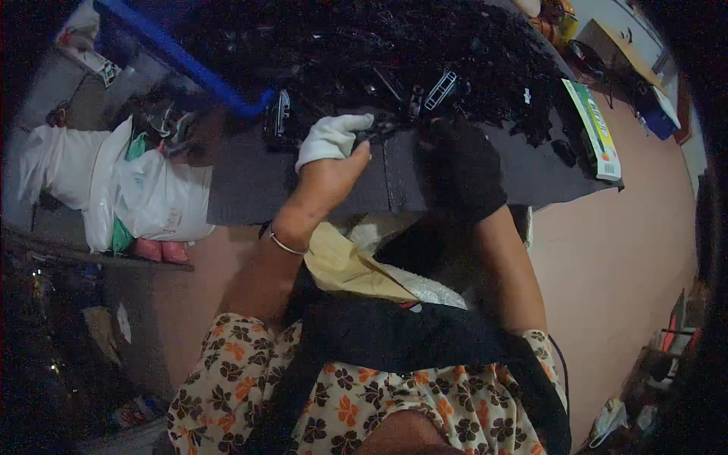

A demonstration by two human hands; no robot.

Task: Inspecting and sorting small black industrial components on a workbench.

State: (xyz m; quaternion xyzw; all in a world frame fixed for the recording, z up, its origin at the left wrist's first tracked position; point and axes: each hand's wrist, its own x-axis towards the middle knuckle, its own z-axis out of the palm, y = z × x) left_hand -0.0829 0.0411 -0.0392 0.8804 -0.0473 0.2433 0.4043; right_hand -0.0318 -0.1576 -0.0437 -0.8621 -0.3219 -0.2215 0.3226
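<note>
A white glove leaves the thumb bare on my left hand [336,144], which is at the near edge of the dark pile. Its fingers and thumb close around a small black part [385,127], whose exact kind is too dark to tell. My right hand [464,155], in a black glove, is just right of it, close to the same part. Its fingers blend into the dark pieces, so their grip is hidden. Beyond both hands spreads a heap of black plastic pieces [485,45]. A black piece with a pale outline [440,90] stands out there.
A blue bar-like edge [189,64] runs along the pile's left. White plastic bags [163,197] sit at the left. A green and yellow box [591,129] lies at the grey work surface's [303,193] right edge. A tan envelope [345,265] rests near my lap.
</note>
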